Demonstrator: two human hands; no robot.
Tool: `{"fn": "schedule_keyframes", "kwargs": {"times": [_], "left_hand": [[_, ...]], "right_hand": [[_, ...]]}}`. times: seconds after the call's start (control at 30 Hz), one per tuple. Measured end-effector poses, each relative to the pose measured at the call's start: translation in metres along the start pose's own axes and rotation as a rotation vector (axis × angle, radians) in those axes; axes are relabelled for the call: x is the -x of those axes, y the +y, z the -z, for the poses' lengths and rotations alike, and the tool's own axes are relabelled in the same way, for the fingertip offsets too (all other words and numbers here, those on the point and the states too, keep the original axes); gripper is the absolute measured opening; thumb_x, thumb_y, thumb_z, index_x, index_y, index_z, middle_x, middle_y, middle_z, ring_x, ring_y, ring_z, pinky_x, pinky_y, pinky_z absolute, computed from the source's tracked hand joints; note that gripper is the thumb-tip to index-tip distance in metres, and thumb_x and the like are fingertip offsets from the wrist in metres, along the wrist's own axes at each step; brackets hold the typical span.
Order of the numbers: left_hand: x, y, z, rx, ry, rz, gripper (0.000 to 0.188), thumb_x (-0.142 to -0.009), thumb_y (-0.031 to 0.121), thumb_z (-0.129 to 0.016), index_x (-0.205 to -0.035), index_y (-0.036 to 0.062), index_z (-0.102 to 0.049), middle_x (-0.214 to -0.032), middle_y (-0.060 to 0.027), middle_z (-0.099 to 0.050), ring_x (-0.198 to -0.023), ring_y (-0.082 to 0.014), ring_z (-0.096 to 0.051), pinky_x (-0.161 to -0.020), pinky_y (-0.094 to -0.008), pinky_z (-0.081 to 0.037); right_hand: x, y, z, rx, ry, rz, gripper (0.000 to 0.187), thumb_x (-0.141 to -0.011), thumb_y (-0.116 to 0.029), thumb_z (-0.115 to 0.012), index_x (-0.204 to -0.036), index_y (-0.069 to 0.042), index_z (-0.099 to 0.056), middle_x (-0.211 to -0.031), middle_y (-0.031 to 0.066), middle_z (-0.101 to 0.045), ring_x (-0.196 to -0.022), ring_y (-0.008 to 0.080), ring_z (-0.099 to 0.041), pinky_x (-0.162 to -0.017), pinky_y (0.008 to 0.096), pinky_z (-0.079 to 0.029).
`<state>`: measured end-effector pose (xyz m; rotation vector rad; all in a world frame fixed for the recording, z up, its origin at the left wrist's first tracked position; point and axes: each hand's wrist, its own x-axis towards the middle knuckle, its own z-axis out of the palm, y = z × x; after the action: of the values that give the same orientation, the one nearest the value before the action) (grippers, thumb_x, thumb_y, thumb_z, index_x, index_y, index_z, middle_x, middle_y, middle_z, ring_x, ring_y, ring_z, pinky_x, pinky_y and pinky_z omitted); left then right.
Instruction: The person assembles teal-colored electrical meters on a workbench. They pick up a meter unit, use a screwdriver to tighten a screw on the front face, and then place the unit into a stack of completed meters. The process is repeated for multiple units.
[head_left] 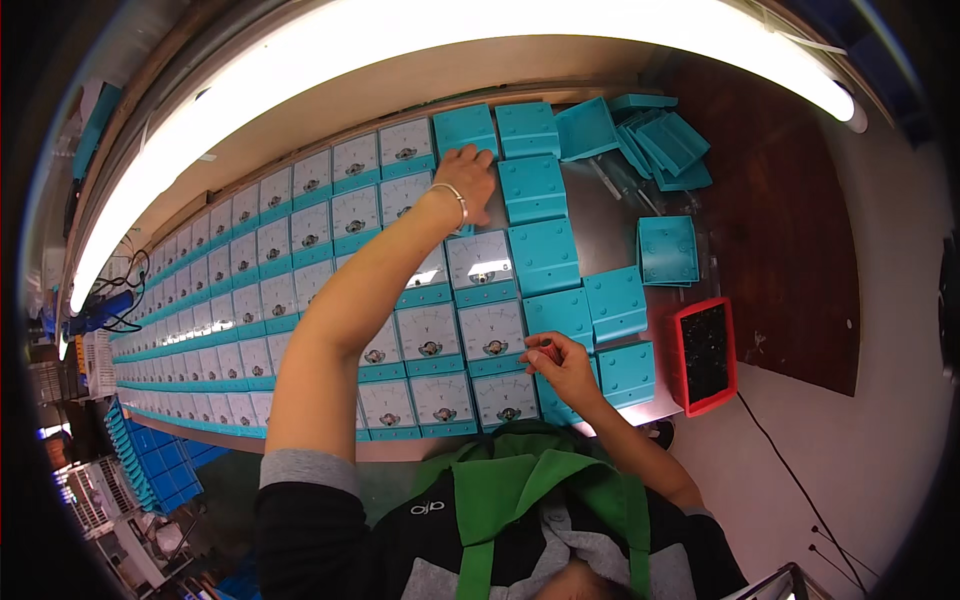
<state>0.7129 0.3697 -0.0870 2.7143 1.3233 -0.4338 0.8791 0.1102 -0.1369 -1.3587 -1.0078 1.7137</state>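
- Head view: reaching far across the table [603, 240] with the left hand [466, 182], back upward, with a bracelet [462, 203] round the wrist.
- Touching, or just beside, the near edge of the far case [465, 127] with bent fingers; cannot tell whether clamped on anything, with fingertips partly hidden.
- Gripping a small red thing [550, 352] in the right hand [568, 372], with thumb and fingertips together round it; too little visible to tell its kind.
- Held low there, between the near meter [493, 322] and the near case [560, 312], close to the table's front edge.
- Showing long rows of white-faced meters [430, 328] to the left, face up, partly covered by the left forearm.
- Showing turquoise cases [543, 252] to the right of those, edge to edge, with an overlapping pile [672, 145] at the far right and a short stack [668, 248] nearer.
- Showing also, by the table's right side, a red bin [712, 403] with black contents, in front of a brown board [785, 230].
- Lit by a long lamp [500, 18] across the top.
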Motion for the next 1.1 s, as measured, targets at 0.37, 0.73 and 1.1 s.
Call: {"fn": "schedule_keyframes", "kwargs": {"times": [0.37, 0.73, 1.1], "left_hand": [[0.098, 0.005, -0.134, 0.494, 0.416, -0.087, 0.074, -0.073, 0.035, -0.073, -0.136, 0.0125, -0.043, -0.143, -0.0168, -0.035, -0.134, -0.0371, -0.030, -0.108, -0.0543, -0.026], [0.092, 0.037, -0.040, 0.180, 0.215, -0.124, 0.058, -0.058, 0.027, -0.080, -0.111, 0.0079, -0.063, -0.122, -0.0149, -0.049, -0.113, -0.0340, -0.046, -0.094, -0.0474, -0.036], [0.021, 0.075, -0.105, 0.456, 0.479, 0.142, 0.059, -0.089, 0.045, -0.054, -0.137, 0.0127, -0.042, -0.147, -0.0087, -0.033, -0.136, -0.0337, -0.026, -0.103, -0.0637, -0.024]], "right_hand": [[0.013, 0.006, -0.002, 0.368, 0.086, 0.192, 0.026, -0.081, -0.005, -0.064, -0.107, 0.001, -0.060, -0.078, 0.0074, -0.063, -0.065, 0.0116, -0.057, -0.061, 0.0267, -0.048], [-0.030, -0.010, -0.016, 1.283, -0.008, 0.523, 0.062, -0.067, -0.004, -0.072, -0.126, -0.013, -0.052, -0.136, 0.0121, -0.042, -0.122, 0.0360, -0.043, -0.077, 0.0394, -0.056], [-0.053, -0.032, -0.016, 1.333, -0.214, 0.419, 0.074, -0.055, -0.004, -0.079, -0.123, -0.017, -0.053, -0.123, 0.0178, -0.041, -0.123, 0.0367, -0.040, -0.076, 0.0420, -0.055]]}}
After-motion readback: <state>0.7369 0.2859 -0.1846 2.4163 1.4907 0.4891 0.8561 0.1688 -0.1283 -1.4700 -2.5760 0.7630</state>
